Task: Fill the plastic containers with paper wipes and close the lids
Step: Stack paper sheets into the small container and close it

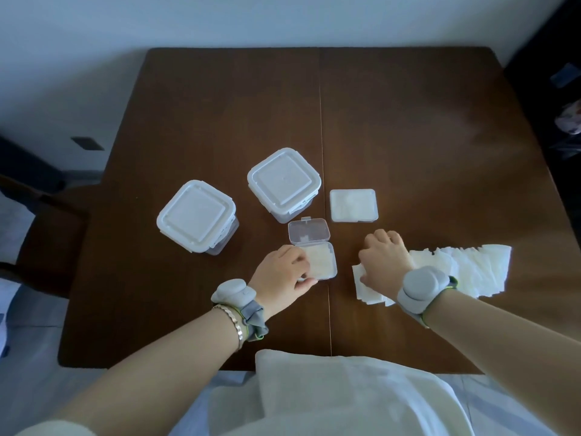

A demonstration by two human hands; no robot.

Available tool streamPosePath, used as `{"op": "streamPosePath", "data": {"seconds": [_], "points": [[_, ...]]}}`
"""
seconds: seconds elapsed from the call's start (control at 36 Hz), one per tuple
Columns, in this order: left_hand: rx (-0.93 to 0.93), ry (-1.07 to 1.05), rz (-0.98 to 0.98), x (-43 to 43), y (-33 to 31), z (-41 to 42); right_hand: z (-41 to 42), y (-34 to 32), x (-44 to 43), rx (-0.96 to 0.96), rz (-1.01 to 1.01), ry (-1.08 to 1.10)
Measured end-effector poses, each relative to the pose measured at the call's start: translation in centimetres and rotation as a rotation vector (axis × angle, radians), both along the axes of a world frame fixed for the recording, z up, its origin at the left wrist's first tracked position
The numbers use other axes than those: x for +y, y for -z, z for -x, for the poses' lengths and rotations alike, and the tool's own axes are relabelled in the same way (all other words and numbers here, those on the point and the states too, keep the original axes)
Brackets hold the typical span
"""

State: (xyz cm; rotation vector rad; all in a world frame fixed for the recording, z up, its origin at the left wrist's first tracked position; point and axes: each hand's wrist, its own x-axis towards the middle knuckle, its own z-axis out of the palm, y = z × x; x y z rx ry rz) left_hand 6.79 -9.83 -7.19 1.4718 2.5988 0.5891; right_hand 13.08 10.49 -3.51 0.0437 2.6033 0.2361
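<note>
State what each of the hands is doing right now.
Left hand: grips the open container by its edge.
Right hand: on the paper wipes; grip cannot be told.

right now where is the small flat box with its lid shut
In the head view the closed flat box sits just right of the table seam, beside the farther lidded tub and beyond the right hand.

Smooth dark wood tabletop (pixel 408 136) with a dull sheen. Clear glossy plastic in the open box (pixel 309 236) at the left grip (pixel 283 273); soft matt paper wipes (pixel 471 269) at the right grip (pixel 382 262). Beyond the left grip, milky smooth plastic on the near tub (pixel 196 215) and the far tub (pixel 284 180). Behind it, shiny metal bracelet (pixel 234 322) and grey cloth band (pixel 255 319).
</note>
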Motion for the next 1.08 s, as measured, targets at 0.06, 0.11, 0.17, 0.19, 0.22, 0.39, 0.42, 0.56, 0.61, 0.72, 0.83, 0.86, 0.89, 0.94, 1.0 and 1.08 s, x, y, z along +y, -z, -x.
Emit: {"op": "streamPosePath", "data": {"seconds": [0.06,0.11,0.17,0.19,0.22,0.39,0.42,0.56,0.61,0.72,0.83,0.86,0.89,0.94,1.0,1.08], "points": [[-0.007,-0.018,-0.01,0.0,0.0,-0.2,-0.2,0.1,-0.2,0.036,0.026,-0.054],[-0.015,-0.027,-0.022,0.0,0.0,-0.2,-0.5,0.2,-0.2,0.052,0.054,-0.087],[-0.017,-0.024,-0.028,0.0,0.1,-0.2,-0.6,0.0,-0.2,0.056,0.067,-0.108],[-0.014,-0.02,-0.025,0.0,0.2,-0.2,-0.7,-0.1,-0.2,0.052,0.081,-0.111],[-0.013,-0.02,-0.02,0.0,0.3,-0.2,-0.6,-0.3,-0.3,0.041,0.11,-0.102],[-0.056,-0.053,-0.05,0.0,0.1,-0.5,0.3,-2.1,0.0,0.14,0.429,0.298],[-0.061,-0.06,-0.05,0.0,0.0,-0.6,0.4,-2.5,0.1,0.176,0.453,0.341],[-0.078,-0.067,-0.021,0.2,-0.3,-0.6,0.5,-2.6,0.5,0.143,0.544,0.438],[-0.096,-0.069,-0.014,0.2,-0.3,-0.6,0.5,-2.5,0.5,0.117,0.599,0.502],[-0.128,-0.07,-0.009,0.0,-0.4,-0.6,0.3,-2.2,0.8,0.127,0.631,0.573],[-0.168,-0.066,-0.014,0.0,-0.5,-0.6,0.2,-1.7,1.2,0.098,0.667,0.6],[-0.184,-0.073,-0.028,0.0,-0.5,-0.6,0.3,-1.7,1.4,0.117,0.69,0.622],[-0.204,-0.087,-0.047,0.0,-0.6,-0.7,0.4,-1.9,1.6,0.145,0.728,0.659],[-0.227,-0.118,-0.087,-0.2,-0.8,-0.7,0.9,-2.6,1.7,0.224,0.916,0.818],[-0.211,-0.156,-0.116,-0.4,-1.0,-0.7,1.5,-3.6,1.2,0.289,1.183,1.056],[-0.237,-0.24,-0.177,-0.5,-1.5,-0.6,2.1,-4.0,-0.6,0.299,1.439,1.235]]}}
